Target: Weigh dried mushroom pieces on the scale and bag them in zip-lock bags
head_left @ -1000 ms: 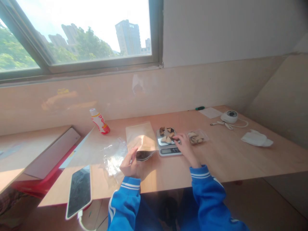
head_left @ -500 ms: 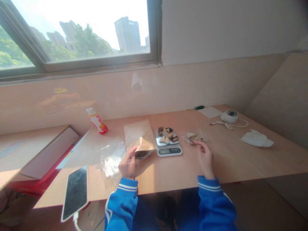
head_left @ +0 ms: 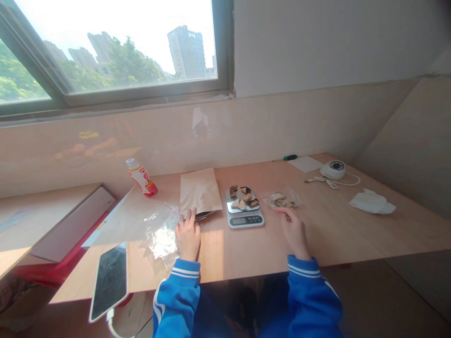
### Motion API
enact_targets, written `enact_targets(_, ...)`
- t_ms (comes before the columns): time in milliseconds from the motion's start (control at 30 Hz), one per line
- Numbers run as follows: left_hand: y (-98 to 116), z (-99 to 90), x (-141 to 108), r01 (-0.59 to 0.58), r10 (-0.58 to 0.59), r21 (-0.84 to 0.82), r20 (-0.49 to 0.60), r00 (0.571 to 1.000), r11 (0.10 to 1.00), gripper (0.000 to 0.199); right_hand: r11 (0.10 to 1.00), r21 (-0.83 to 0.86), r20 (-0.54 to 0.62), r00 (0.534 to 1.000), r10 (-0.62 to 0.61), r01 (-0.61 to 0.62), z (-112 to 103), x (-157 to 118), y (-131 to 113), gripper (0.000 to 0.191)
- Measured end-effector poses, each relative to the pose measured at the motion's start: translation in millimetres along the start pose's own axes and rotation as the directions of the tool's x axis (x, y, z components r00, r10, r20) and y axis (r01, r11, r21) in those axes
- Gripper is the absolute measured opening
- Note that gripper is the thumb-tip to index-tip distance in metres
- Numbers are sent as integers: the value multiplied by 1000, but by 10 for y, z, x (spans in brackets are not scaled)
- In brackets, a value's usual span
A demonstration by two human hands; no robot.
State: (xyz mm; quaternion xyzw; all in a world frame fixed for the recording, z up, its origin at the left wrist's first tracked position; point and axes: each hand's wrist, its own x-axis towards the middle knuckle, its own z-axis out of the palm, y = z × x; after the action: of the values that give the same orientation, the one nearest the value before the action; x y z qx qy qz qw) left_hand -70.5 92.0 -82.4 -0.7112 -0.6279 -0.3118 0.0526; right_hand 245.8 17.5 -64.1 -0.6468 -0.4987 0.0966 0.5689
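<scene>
My left hand lies on the table with its fingers apart, and the fingertips are at the lower edge of a kraft paper bag. A dark strip of the bag's end shows beside those fingers. My right hand rests just below a small clear plastic packet of pale food pieces, holding nothing. Between my hands stands a digital kitchen scale. Several brown and cream pieces, possibly dried mushroom, lie on its metal platform.
A crumpled clear plastic bag lies left of my left hand. Farther left are a phone with a cable and a red-and-white bottle. At the back right are a white corded device, paper, a green-handled tool and a tissue.
The paper bag now lies flatter and farther from me, with its dark end less visible. My left hand has opened flat beside it. My right hand has shifted left, away from the packet.
</scene>
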Motion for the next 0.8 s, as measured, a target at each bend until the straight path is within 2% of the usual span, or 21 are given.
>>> enact_targets(67,21,-25,6,20,-21,-24,-44,999,1000,48,1000,-4,56,998,-29,29,44,-11,-48,26)
enact_targets(133,40,-91,18,65,-79,-84,-167,983,994,42,999,-3,98,994,-41,41,77,-22,-93,27)
enact_targets(200,50,-189,22,106,-138,-118,-308,941,987,38,999,-4,121,992,-46,47,94,-27,-136,27)
enact_targets(267,38,-285,11,177,-197,-88,-376,905,980,37,999,-6,131,990,-51,53,93,-24,-173,26)
enact_targets(333,-8,-345,-14,287,-277,-19,-331,902,958,35,998,-6,134,989,-61,62,78,-15,-202,26)
enact_targets(400,-83,-360,-43,371,-356,48,-189,915,927,34,998,-3,135,988,-68,69,56,-6,-219,27)
enact_targets(467,-165,-356,-57,394,-391,88,-49,919,915,30,998,2,140,988,-70,70,31,-3,-227,27)
enact_targets(533,-223,-372,-44,395,-397,101,-1,918,913,26,998,5,146,987,-68,68,2,-5,-233,26)
enact_targets(567,-234,-397,-27,396,-396,102,-20,918,912,24,998,6,145,987,-68,68,-12,-7,-240,26)
enact_targets(633,-207,-479,21,414,-402,88,-128,907,906,24,997,13,130,989,-71,70,-37,-11,-274,25)
enact_targets(700,-111,-588,65,426,-400,25,-295,868,905,27,997,41,107,992,-74,70,-45,-18,-344,25)
enact_targets(767,54,-686,79,361,-358,-78,-430,829,929,30,993,110,103,993,-64,52,-23,-34,-455,24)
enact_targets(800,157,-719,69,287,-313,-128,-468,827,949,30,987,159,117,992,-55,36,1,-48,-525,25)
